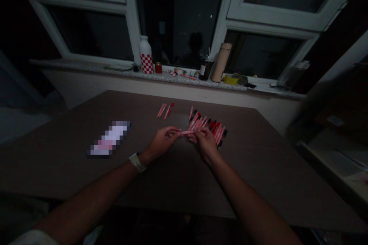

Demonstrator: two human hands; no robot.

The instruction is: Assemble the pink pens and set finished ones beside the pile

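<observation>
Between my two hands a slim pink pen [188, 132] lies nearly level above the table. The fingertips of my left hand [166, 138] pinch its left end. My right hand [206, 141] is closed on the other end, which its fingers partly cover. Just behind and beside my right hand lies a loose pile of pink pens [219, 133], some with black or red ends. Farther back on the left, a small group of pink pens [161, 110] lies apart from the pile, with a red piece at its right.
A blurred-out flat object [110, 138] lies on the table [138, 187] to the left. Along the windowsill behind stand a checked bottle [146, 55], a red jar [158, 67], a dark bottle [204, 69], a tan flask [221, 62] and a yellow roll [231, 79].
</observation>
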